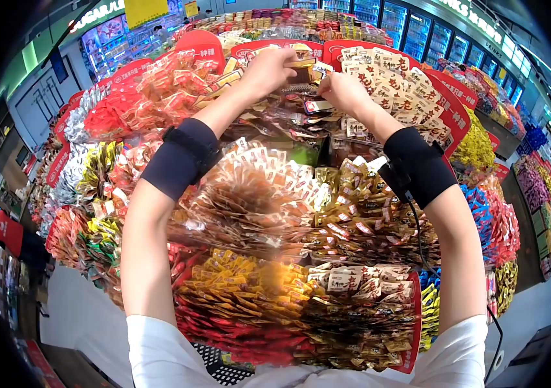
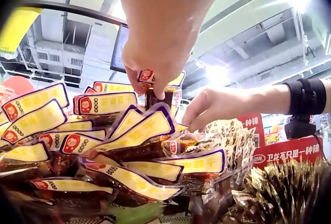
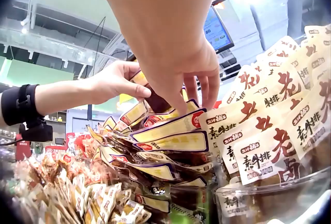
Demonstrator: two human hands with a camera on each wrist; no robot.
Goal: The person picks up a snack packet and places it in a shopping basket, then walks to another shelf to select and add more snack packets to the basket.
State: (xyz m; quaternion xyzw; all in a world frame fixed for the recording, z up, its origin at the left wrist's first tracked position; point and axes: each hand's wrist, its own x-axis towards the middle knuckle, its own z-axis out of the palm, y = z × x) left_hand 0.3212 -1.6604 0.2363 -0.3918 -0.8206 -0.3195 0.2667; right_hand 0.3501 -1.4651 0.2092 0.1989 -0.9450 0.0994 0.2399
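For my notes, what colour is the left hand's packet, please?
Dark brown packet, yellow header; clearest in head view.

The head camera looks forward and down from above the near side of the heap of yellow-labelled packets (image 2: 135,177), far enough back to catch both forearms (image 1: 148,258) and, beyond the heap, the lit refrigerators (image 1: 418,37). The left wrist camera (image 3: 37,132) faces across the heap from close and low, the ceiling (image 2: 57,71) above it, the left hand (image 1: 269,70) reaching down over the heap and the right hand (image 1: 348,94) in from its right. The right wrist camera (image 2: 300,127), also near and low, shows cream packets (image 3: 266,144) large to the heap's right and the left hand to its left; all three views share the heap and both hands
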